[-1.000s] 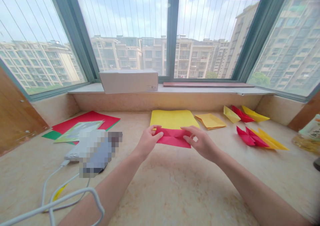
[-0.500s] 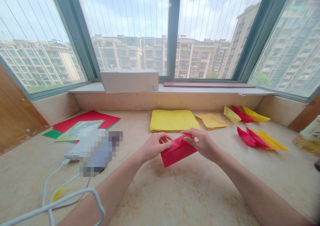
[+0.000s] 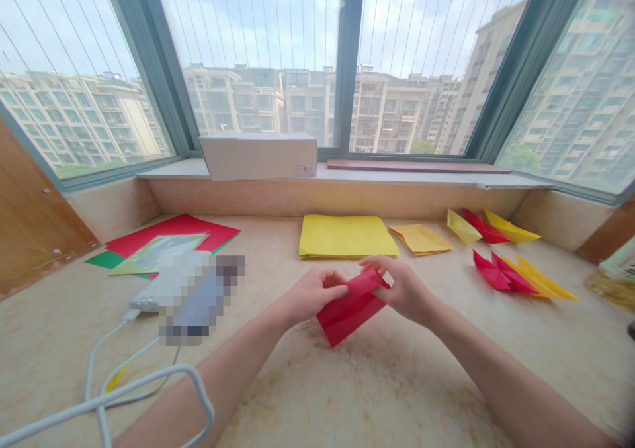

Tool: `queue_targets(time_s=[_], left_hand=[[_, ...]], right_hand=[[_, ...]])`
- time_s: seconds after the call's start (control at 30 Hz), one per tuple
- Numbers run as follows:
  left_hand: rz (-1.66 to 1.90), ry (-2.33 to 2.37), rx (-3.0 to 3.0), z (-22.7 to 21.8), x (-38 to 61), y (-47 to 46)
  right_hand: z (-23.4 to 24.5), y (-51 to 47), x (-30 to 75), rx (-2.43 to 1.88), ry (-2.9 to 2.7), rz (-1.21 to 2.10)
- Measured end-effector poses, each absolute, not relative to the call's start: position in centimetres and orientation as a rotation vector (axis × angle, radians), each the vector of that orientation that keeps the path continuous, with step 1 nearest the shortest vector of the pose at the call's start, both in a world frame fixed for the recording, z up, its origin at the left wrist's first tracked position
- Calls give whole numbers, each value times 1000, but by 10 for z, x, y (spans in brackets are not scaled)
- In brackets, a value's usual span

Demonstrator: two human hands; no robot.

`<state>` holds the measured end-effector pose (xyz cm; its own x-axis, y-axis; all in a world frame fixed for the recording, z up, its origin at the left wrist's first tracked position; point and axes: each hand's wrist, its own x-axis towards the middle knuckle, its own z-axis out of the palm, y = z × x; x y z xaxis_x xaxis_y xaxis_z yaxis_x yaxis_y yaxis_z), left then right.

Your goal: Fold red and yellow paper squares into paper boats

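Note:
A folded red paper is held just above the marble counter, tilted with its near corner low. My left hand pinches its left upper edge, fingers closed on it. My right hand grips its right upper corner, fingers closed too. Just beyond the hands lies a stack of yellow sheets.
An orange folded sheet and several red and yellow folded paper pieces lie to the right. Red and green sheets lie at the left, by a blurred device with white cables. A white box stands on the window sill.
The red paper has been lifted off the counter, drawn toward me and tilted. Both hands came nearer with it and keep their grip.

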<state>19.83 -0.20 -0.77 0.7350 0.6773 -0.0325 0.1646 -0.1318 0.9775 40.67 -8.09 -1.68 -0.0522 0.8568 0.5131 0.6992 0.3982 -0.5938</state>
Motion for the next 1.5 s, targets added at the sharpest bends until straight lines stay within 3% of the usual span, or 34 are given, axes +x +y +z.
queue_targets(time_s=[0.43, 0.83, 1.5], left_hand=[[533, 724, 1743, -14, 200, 0], [516, 720, 1846, -10, 199, 1], [480, 673, 1795, -9, 198, 1]], right_hand=[[-16, -81, 398, -1360, -1730, 439], [-14, -82, 407, -1172, -1966, 394], [-10, -89, 413, -1274, -2301, 334]])
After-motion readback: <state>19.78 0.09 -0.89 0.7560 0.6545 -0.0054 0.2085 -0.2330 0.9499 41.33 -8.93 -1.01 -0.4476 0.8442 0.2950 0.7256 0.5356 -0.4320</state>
